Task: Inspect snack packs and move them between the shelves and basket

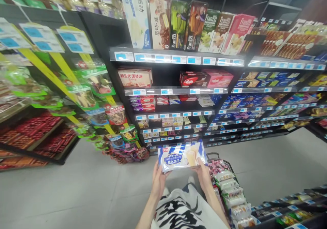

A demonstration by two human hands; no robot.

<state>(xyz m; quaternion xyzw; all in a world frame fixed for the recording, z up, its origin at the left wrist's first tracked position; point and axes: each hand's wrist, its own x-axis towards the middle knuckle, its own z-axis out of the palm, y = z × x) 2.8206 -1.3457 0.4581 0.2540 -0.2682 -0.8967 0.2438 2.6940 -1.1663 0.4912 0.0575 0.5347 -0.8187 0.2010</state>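
Observation:
A blue-and-white packet of wafer biscuits (pixel 182 155) is held level in front of my body, its printed face turned up toward me. My left hand (pixel 158 179) grips its left end, fingers curled underneath. At the right end my right hand (pixel 202 171) is closed on the packet, with the thumb over the front corner. Behind the packet stands a tall shelf unit of boxed and bagged snacks. Close by my right forearm is a cart (pixel 231 166) loaded with white and pink snack packs (pixel 233 191).
Upper shelves hold upright Franzzi boxes (pixel 195 26) and red nabati boxes (pixel 191 79). Hanging snack bags (pixel 98 80) on yellow strips jut out at the left. A low rack (pixel 291 208) stands at the lower right. Grey floor (pixel 94 191) lies around my feet.

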